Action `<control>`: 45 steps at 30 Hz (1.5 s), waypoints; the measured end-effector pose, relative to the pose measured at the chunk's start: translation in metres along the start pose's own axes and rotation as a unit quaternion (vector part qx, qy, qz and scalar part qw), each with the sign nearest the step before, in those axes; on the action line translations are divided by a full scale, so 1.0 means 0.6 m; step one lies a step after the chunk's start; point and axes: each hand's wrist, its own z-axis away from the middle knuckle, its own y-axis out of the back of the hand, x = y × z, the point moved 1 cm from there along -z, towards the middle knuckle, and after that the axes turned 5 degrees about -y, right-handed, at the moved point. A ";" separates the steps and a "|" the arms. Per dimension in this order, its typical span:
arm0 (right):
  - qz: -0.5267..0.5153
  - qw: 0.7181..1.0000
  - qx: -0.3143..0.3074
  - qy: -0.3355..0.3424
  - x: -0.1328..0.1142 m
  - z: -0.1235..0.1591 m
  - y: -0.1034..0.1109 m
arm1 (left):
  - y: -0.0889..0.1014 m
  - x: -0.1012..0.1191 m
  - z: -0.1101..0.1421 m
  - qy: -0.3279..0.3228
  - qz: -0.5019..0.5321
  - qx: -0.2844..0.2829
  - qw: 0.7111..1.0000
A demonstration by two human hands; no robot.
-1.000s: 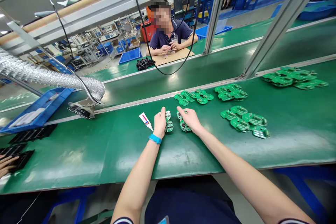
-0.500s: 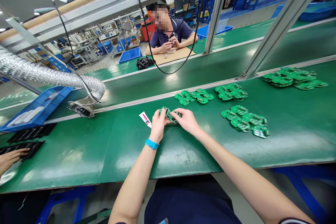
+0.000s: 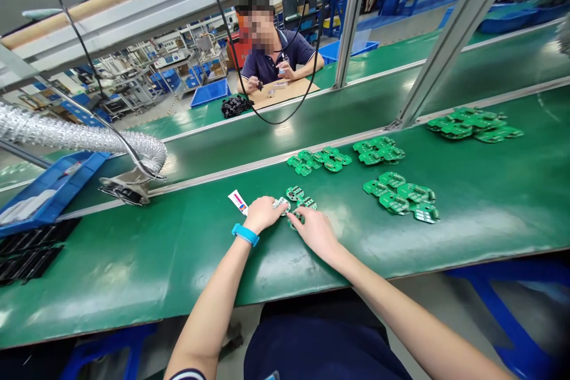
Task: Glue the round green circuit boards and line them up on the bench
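A green circuit board panel [image 3: 295,192] made of several rounded boards lies low over the green worktop, between my two hands. My left hand [image 3: 262,212], with a turquoise band at its wrist, is closed with thumb and fingers at the panel's left board. From the right, my right hand [image 3: 317,231] pinches the near board at its edge, with the fingertips partly covering it. Close behind my left hand lies a white tube [image 3: 237,200] with red and blue print, its cap end hidden by the hand.
Several groups of green circuit boards [image 3: 403,195] lie to the right and along the rail. A silver duct [image 3: 146,151] and a blue tray [image 3: 86,181] stand at the left, near black plastic parts [image 3: 33,249]. Across the line sits a co-worker [image 3: 280,50]. A cable hangs in front.
Both hands have lowered the board panel to the worktop and moved slightly apart. The view has shifted right. A neighbour's hand at the left has left view. The co-worker's hands have separated.
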 end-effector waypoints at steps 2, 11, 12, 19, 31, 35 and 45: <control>0.097 0.995 0.016 0.009 -0.005 0.007 -0.004 | 0.017 0.006 -0.009 -0.012 -0.077 -0.009 0.997; 0.106 0.984 0.137 0.044 0.039 -0.045 0.030 | -0.017 0.055 -0.092 -0.066 0.006 0.013 0.998; 0.089 0.987 0.126 0.047 0.053 -0.060 0.031 | -0.025 0.055 -0.097 -0.079 0.033 0.016 0.996; -0.131 0.991 0.020 0.004 0.097 -0.108 0.021 | -0.028 0.066 -0.086 -0.108 0.227 0.079 0.965; 0.034 0.998 0.044 0.015 0.043 -0.109 -0.001 | 0.000 0.003 -0.126 -0.108 0.060 0.020 0.992; 0.027 0.991 0.121 0.041 0.054 -0.138 0.015 | 0.012 0.018 -0.163 -0.160 0.021 0.073 0.984; -0.187 0.968 0.168 0.005 0.140 -0.179 0.046 | -0.030 0.099 -0.240 -0.211 -0.116 -0.019 0.970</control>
